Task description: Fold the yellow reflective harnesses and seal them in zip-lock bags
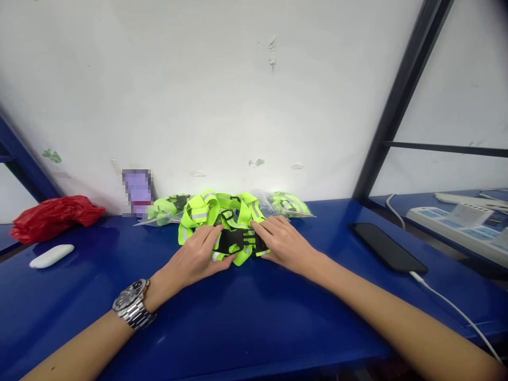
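Between my hands lies a bundled neon-yellow reflective harness (205, 203) with silver stripes, black strap adjusters and black buckle parts. My left hand (200, 253), with a metal watch (133, 301) on its wrist, is closed on the bundle's left side, fingers on top and thumb below, by a flat black piece (230, 241). My right hand (283, 242) grips the right side of the same harness at a black buckle (260, 244), its fingertips partly hidden. Behind the bundle, similar neon straps sit in clear plastic bags, one to the left (169, 208) and one to the right (291, 205).
On the blue table (238, 323), a red plastic bag (57, 217) and a white oval case (51, 256) lie left. A blurred purple phone-like object (138, 193) leans on the wall. At right are a cabled black phone (387, 247) and white power strips (456, 225) beyond a dark frame.
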{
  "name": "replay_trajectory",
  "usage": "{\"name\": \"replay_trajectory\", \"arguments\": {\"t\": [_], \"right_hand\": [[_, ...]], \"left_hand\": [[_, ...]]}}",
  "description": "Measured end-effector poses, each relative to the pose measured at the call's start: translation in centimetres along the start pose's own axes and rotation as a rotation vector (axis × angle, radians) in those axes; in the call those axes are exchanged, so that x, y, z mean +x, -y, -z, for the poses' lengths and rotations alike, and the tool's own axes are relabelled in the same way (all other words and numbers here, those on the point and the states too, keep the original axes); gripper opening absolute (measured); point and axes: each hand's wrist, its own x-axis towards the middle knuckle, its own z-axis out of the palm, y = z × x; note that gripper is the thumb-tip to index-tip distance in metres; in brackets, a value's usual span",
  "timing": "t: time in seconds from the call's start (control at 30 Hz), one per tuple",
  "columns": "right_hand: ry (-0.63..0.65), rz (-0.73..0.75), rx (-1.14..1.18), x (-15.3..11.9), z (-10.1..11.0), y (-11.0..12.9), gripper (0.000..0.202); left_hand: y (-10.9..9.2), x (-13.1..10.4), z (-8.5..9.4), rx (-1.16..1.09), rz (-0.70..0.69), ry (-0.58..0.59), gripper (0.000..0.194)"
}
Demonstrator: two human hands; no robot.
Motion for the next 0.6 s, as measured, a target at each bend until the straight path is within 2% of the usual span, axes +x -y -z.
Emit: {"name": "replay_trajectory", "arguments": {"t": [0.1, 0.27, 0.33, 0.43, 0.5, 0.6], "right_hand": [[-0.02, -0.007, -0.026, 0.2, 0.0, 0.9, 0.078], [-0.069, 0.013, 0.067, 0.9, 0.4, 1.6, 0.065], [-0.038, -0.036, 0.125, 1.1, 0.6, 1.3, 0.06], [-0.037, -0.212, 0.29, 1.1, 0.4, 0.7, 0.049], [-0.07, -0.339, 0.439, 1.0, 0.1, 0.4, 0.044], [-0.127, -0.423, 0.609, 1.0, -0.2, 0.5, 0.042]], "left_hand": [[-0.6, 0.1, 0.0, 0.019, -0.02, -0.007, 0.051], [-1.1, 0.8, 0.3, -0.007, -0.049, 0.057, 0.052], [-1.2, 1.1, 0.6, 0.037, -0.032, 0.05, 0.055], [-2.0, 1.6, 1.2, 0.161, -0.033, -0.05, 0.048], [-3.0, 1.9, 1.3, 0.092, -0.158, -0.084, 0.036], [-4.3, 2.0, 0.8, -0.103, -0.367, 0.048, 0.029]]}}
